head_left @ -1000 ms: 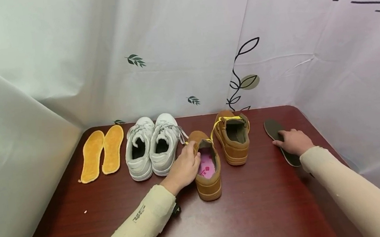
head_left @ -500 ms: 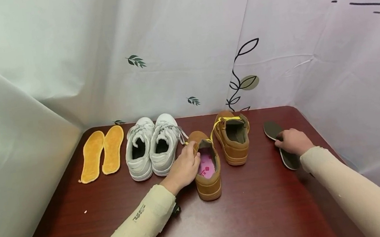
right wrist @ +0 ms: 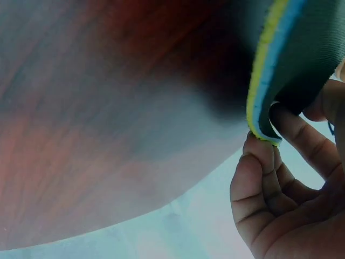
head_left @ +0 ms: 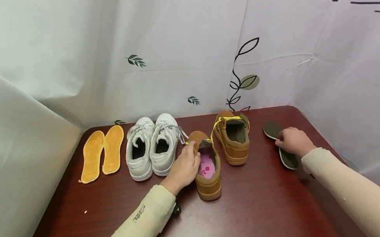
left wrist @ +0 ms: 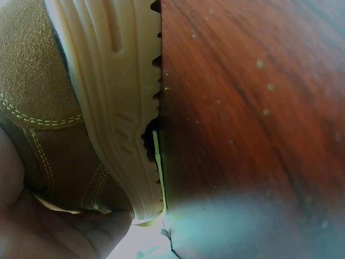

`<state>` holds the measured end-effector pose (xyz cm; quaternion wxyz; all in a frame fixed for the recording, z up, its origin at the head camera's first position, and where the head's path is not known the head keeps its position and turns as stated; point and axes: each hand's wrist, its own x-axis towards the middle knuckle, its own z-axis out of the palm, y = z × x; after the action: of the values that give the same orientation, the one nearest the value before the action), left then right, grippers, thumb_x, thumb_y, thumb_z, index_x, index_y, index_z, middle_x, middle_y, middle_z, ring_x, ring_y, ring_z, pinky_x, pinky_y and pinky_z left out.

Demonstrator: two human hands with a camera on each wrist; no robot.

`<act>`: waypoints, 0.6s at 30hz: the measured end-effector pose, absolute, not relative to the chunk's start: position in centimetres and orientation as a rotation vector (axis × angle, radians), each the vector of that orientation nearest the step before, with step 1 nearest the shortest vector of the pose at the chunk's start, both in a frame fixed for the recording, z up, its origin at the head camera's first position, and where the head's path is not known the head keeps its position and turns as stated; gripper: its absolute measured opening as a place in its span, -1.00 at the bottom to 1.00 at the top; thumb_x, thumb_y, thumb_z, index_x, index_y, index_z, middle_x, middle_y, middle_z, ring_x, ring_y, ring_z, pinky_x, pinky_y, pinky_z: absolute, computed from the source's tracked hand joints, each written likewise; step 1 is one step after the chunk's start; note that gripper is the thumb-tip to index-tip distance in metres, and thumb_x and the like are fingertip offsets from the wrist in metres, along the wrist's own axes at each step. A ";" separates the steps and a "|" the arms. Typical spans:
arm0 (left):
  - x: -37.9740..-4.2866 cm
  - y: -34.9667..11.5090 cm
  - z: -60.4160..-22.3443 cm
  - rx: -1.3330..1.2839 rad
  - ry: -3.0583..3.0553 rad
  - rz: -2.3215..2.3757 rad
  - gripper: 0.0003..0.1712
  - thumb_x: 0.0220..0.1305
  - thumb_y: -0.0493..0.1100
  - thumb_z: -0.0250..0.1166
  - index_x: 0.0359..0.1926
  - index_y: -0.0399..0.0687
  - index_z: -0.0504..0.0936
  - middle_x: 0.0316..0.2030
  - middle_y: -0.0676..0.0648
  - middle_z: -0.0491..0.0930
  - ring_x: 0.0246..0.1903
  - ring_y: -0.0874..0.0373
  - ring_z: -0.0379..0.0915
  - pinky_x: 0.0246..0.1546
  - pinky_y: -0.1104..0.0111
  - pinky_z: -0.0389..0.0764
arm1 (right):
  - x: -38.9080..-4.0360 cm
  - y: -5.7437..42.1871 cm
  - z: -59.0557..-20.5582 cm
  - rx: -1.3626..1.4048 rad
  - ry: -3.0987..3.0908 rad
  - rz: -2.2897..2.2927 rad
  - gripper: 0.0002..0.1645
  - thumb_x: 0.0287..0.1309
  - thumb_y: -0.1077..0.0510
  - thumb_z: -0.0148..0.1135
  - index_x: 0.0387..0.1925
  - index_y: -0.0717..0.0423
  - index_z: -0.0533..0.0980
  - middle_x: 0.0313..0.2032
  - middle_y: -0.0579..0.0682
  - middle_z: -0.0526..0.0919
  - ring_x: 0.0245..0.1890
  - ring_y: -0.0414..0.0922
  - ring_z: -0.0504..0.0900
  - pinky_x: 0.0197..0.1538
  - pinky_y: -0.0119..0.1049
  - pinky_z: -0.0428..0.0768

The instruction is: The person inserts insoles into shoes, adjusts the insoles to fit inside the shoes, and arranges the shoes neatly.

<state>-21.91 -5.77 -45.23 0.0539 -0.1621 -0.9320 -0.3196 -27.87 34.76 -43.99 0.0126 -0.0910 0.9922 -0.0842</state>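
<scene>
Near the middle of the table, my left hand [head_left: 183, 170] grips a brown shoe [head_left: 210, 189] by its left side, and a pink insole [head_left: 206, 169] shows inside it. The left wrist view has the pale sole [left wrist: 116, 108] close up, with the hand against the upper. Over on the right, my right hand [head_left: 296, 141] pinches a dark green insole [head_left: 271, 129] at its middle. In the right wrist view the insole [right wrist: 315, 54] bends between the thumb and fingers, its yellow and blue edge showing. The second brown shoe [head_left: 236, 150] stands between the hands, with a dark inside.
Two white sneakers [head_left: 142, 161] stand side by side left of the held shoe. Farther left lie two orange fuzzy insoles [head_left: 92, 157]. A white patterned curtain [head_left: 183, 56] closes off the back and both sides of the reddish table [head_left: 250, 213].
My right hand's fingers have drawn in round the dark green insole, which has tilted and shifted slightly left. My left hand and the shoes have stayed put.
</scene>
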 end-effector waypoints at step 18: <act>-21.7 -5.7 -45.2 -0.486 -2.840 -0.953 -0.51 0.55 -0.06 -0.04 0.36 -0.17 0.25 0.21 -0.37 0.51 0.16 -0.24 0.52 0.20 -0.13 0.58 | -26.7 33.4 -41.1 -0.311 3.201 -0.245 -0.62 0.01 0.13 0.19 -0.82 -0.04 0.32 -0.70 -0.10 0.30 -0.63 -0.12 0.31 -0.58 -0.25 0.29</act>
<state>-21.72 -5.70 -45.24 0.0532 -0.1597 -0.9345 -0.3135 -26.71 33.43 -41.07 -0.0419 -0.0963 0.9916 -0.0759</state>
